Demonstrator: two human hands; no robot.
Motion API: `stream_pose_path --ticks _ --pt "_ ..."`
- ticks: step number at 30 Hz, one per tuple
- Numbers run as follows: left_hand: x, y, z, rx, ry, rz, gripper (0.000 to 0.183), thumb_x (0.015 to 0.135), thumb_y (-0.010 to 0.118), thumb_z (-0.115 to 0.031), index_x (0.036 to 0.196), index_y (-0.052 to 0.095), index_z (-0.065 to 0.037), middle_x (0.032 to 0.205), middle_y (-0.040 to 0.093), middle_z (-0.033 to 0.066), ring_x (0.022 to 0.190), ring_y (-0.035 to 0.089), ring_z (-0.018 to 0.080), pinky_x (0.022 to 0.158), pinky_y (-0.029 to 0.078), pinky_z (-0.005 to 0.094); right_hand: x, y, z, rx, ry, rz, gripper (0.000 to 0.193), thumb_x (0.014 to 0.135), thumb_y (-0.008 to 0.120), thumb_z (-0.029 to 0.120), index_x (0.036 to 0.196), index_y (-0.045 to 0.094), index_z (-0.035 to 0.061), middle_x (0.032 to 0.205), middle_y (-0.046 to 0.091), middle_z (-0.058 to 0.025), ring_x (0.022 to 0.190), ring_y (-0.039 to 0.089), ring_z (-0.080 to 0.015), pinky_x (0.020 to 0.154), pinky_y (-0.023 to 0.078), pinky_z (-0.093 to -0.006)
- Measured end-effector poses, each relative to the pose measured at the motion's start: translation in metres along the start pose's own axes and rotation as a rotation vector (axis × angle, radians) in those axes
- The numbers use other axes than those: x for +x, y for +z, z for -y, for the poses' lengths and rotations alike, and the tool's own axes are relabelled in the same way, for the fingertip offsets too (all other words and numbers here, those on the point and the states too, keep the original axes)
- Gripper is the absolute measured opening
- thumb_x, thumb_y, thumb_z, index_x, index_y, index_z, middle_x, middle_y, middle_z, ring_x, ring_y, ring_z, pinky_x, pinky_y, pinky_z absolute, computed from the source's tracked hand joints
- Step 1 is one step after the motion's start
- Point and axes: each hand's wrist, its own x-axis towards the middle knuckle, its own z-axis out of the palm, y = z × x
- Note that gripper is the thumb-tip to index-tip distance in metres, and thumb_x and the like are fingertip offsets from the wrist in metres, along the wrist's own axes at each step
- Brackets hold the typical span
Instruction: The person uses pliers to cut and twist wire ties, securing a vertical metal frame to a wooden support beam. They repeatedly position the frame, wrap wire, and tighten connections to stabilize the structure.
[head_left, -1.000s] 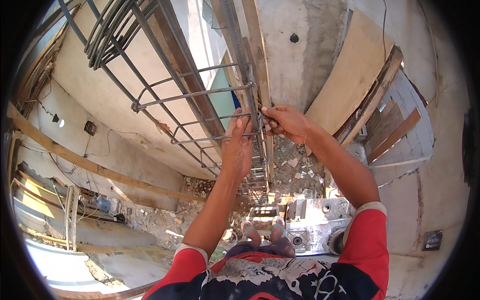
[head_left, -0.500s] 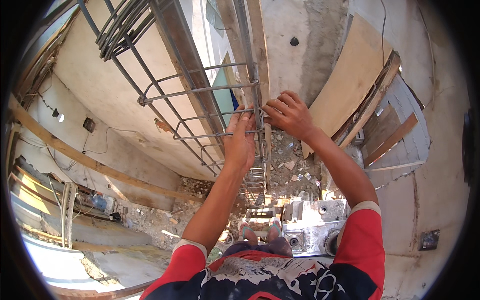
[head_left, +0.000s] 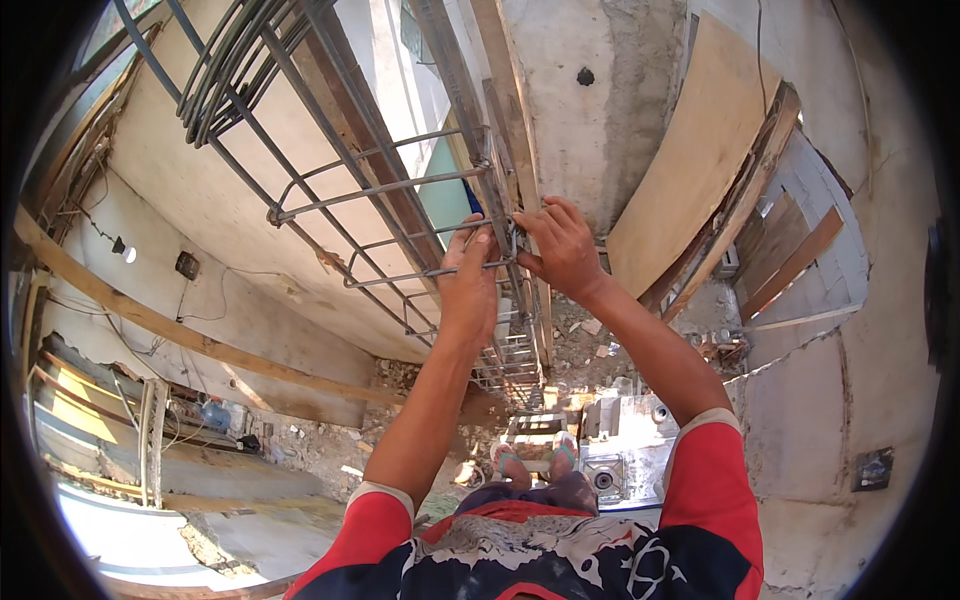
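A tall rebar cage (head_left: 375, 190) of long steel bars and square stirrups stands upright in front of me. My left hand (head_left: 468, 285) is closed on a stirrup (head_left: 405, 275) of it, close to the corner bar, with fingertips pointing up. At the same corner, on the bar's right side, my right hand (head_left: 565, 250) is closed in a pinch. Something thin and grey, perhaps wire, shows at its fingertips, too small to make out. A bundle of stirrups (head_left: 225, 95) hangs around the cage's upper left part.
Wooden planks (head_left: 515, 100) rise right behind the cage. A plywood sheet (head_left: 690, 150) leans at the right. Below, my feet rest on a support beside a dusty metal machine-like block (head_left: 625, 450). Rubble (head_left: 320, 440) covers the floor, and a long timber (head_left: 200, 340) crosses at left.
My right hand has shifted slightly down and its fingers have turned at the corner bar. The left hand stays at the stirrup. The whole view has tilted a little.
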Motion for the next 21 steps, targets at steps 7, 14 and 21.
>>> stream_pose_path --ticks 7,14,21 --pt "0.0 0.002 -0.008 -0.054 -0.012 0.049 0.04 0.101 0.05 -0.002 0.139 0.04 0.002 0.128 0.059 0.0131 0.122 0.057 0.0194 0.111 0.043 0.0351 0.001 0.003 -0.011 0.184 0.067 0.027 0.016 0.093 0.07 0.014 0.104 0.067 0.0029 0.083 0.067 -0.0063 0.079 0.064 -0.0241 0.086 0.052 -0.0405" --pt "0.0 0.004 -0.006 0.058 -0.027 0.069 0.047 0.099 0.057 -0.011 0.14 0.04 0.007 0.142 0.053 0.0198 0.136 0.049 0.0268 0.121 0.034 0.0423 -0.016 0.006 -0.013 0.732 0.739 0.321 0.019 0.104 0.061 0.022 0.102 0.067 0.0036 0.08 0.067 -0.0087 0.062 0.06 -0.0158 0.063 0.049 -0.0352" --pt "0.002 -0.005 -0.004 0.001 -0.038 0.073 0.043 0.098 0.065 -0.008 0.134 0.042 -0.001 0.126 0.058 0.0106 0.119 0.058 0.0179 0.11 0.043 0.0347 -0.124 0.04 0.121 0.468 0.787 0.017 0.038 0.094 0.072 0.022 0.126 0.064 0.0025 0.096 0.066 -0.0144 0.071 0.066 -0.0283 0.065 0.054 -0.0391"
